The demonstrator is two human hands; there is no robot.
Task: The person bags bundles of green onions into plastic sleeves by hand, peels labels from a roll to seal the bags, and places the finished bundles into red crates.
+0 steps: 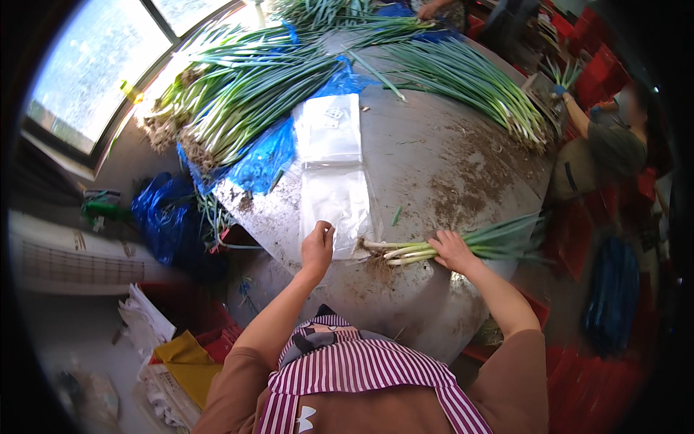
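Observation:
My left hand (317, 247) is at the near end of a stack of clear plastic bags (332, 190), its fingers curled at the film; whether it pinches a bag I cannot tell. To the right, my right hand (454, 250) is closed around a small bunch of green onions (406, 254) lying near the table's front edge. The white, rooted ends point left towards the bags, and the green leaves (504, 238) stretch right past the table's edge. Loose soil lies under the roots.
A large heap of green onions (260, 97) lies back left on blue plastic (268, 157); another pile (466, 81) lies back right. Scattered soil (461, 179) covers the table's right side. Red crates (602, 70) and a co-worker (612, 141) are at right. Another person's hand (428, 11) shows at the back.

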